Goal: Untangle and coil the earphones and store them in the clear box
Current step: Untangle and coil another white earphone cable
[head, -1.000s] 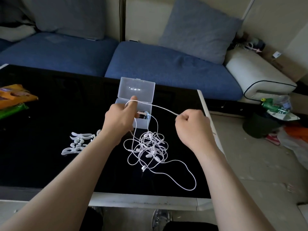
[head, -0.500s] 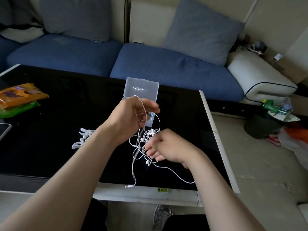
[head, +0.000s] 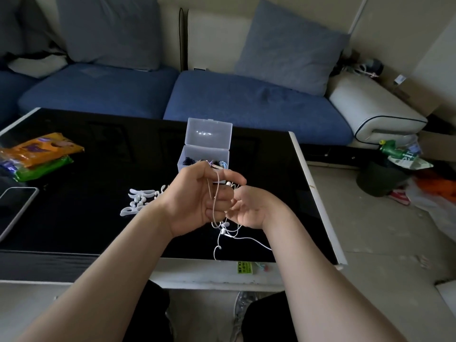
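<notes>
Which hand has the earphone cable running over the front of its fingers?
The left hand: the cable of the earphones crosses its curled fingers, while the right hand grips the tangle lower down.

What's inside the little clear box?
The clear box stands open. Small dark, purple and light-blue bits show inside, too small to name. The left hand covers its front, so the rest is hidden.

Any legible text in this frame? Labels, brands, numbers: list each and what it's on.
Nothing reads cleanly.
Yellow-green sticker on the front edge of the table: bold dark letters, sideways, too small to read.
Orange packet at the table's left: purple print, blurred.
Green label at far right: white letters, blurred.
White cut-out shapes on the table: possibly characters, partly hidden, unreadable.
</notes>
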`<state>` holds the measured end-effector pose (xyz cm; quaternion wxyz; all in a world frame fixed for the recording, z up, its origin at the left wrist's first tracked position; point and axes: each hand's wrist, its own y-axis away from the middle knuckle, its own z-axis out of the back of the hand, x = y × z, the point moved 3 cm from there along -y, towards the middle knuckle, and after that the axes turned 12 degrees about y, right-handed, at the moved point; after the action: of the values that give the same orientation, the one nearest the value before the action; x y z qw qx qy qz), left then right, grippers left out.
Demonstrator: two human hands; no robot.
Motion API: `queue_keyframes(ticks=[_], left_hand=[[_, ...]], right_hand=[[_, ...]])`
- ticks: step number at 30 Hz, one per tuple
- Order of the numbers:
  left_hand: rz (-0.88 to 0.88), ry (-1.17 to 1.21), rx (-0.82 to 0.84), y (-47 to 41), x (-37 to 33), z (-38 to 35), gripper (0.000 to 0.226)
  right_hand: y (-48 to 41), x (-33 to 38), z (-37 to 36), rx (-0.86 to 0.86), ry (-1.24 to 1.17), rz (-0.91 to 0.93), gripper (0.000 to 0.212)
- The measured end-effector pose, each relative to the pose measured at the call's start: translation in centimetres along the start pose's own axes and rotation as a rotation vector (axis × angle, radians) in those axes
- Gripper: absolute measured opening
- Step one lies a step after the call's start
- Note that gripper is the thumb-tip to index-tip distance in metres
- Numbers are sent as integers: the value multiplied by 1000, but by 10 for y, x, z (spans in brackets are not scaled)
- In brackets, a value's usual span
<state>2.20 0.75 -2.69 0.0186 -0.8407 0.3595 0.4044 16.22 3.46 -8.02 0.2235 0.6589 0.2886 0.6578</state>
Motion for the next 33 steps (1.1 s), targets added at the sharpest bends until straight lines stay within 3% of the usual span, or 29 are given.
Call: queue_keyframes(ticks=[4,6,8,10,12,15,17,18,20,24,29,33], left_hand=[[144,-112,140,15,8,-9,42],[203,-206,162,20,16,-14,42],[219,-288,128,19,20,-13,44],[171,-376,27,15,18,-8,38],[81,-473,-193,8,14,1,28],[-138,-927,-575,-3,9,25,20],[-242,-1202,-636,-12,9,38,18],[-252,-1241,-600,-17,12,45,28],[-241,-1277,-482,-27,13,52,46],[-288,-1419,-339,-38,11,48,16],[-252,-1363,-493,-32,2,46,34],[-258,-1240,-550,-26,-8,42,25]], right_hand=[[-11,-6,-1,14,118,66,23],[-10,-8,2,-84,303,63,7],[-6,-8,8,-203,399,81,8],[1,-3,5,-142,390,140,4],[6,0,6,-139,444,180,23],[15,9,7,-273,589,313,27],[22,15,11,-420,748,447,31],[26,17,11,-480,833,522,28],[35,22,10,-541,971,666,26],[46,26,5,-526,1096,802,23],[51,35,22,-645,1049,947,25],[53,37,35,-666,883,1015,20]])
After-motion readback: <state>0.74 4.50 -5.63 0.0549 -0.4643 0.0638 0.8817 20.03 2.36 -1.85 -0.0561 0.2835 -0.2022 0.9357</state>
